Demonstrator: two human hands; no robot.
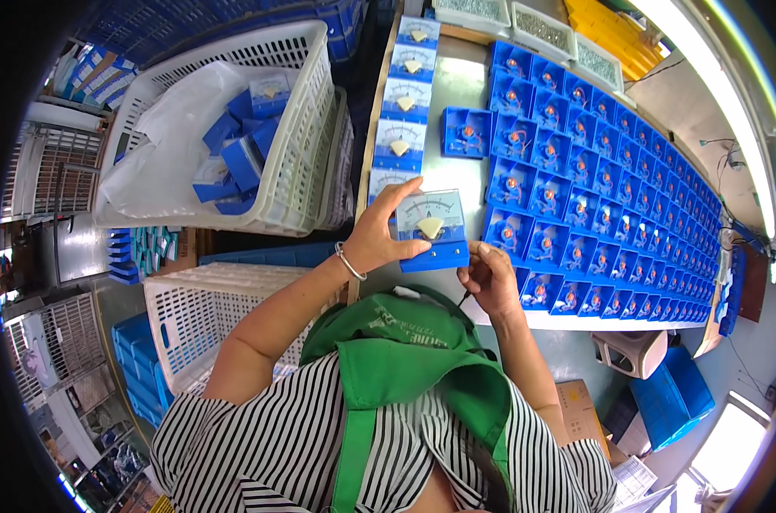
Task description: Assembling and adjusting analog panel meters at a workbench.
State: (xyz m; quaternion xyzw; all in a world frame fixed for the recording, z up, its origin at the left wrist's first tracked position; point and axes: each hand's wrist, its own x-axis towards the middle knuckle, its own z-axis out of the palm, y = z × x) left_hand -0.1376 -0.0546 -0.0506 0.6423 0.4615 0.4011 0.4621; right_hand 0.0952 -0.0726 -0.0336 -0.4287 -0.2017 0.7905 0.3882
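My left hand (386, 227) grips a blue analog meter (430, 229) by its left side, above the near edge of the table. The meter has a clear front, a white scale and a cream fan-shaped piece low on its face. At the meter's lower right corner is my right hand (493, 278), its fingers closed in a pinch. A thin dark thing shows below those fingers, too little of it to name. Beyond my left hand, a row of similar meters (400, 141) runs along the table's left edge. One open blue meter case (467, 132) lies right of that row.
Many open blue cases with orange parts (580, 209) fill the table's right side. Trays of small metal parts (543, 32) stand at the far end. To the left, a white crate (306, 128) holds meters and a plastic sheet; another white crate (208, 321) sits nearer.
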